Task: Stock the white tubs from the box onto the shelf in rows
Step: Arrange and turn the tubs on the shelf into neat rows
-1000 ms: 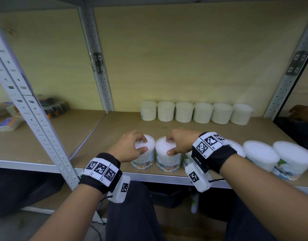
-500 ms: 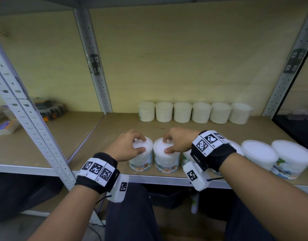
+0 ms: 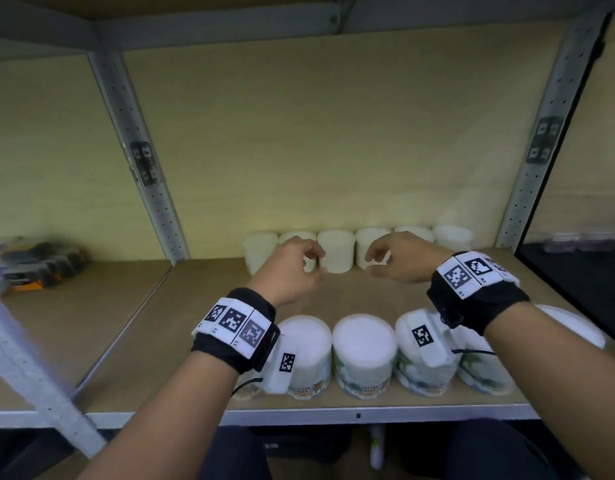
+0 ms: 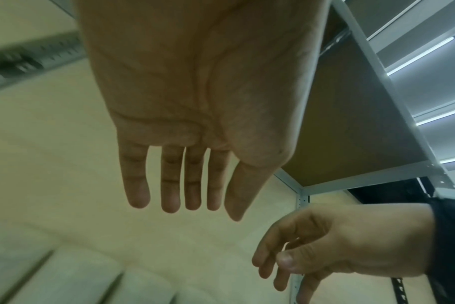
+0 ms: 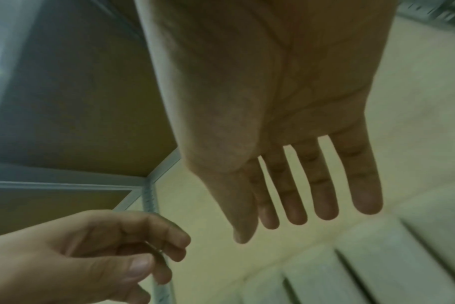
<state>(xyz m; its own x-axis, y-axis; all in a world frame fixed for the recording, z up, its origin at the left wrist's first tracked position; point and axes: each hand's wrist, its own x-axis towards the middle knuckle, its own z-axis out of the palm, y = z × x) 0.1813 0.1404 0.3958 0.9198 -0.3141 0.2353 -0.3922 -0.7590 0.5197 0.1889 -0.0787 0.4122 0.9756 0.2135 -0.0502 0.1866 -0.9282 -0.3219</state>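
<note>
Both hands are hovering empty above the tan wooden shelf board (image 3: 209, 306), between the back row of plain white cylindrical plastic tubs (image 3: 335, 251) and the front row of white labelled tubs (image 3: 363, 355) along the shelf's front edge. The left hand (image 3: 288, 268) and right hand (image 3: 399, 259) are apart, fingers loosely extended in the wrist views and gripping nothing. The box is not in view. The step in hand is judged to be filling the middle row: each hand should be closing round one front-row tub at mid-height, sliding it rearward until it is touching the back row, labels facing the front edge, so that columns are lining up with the back row.
</note>
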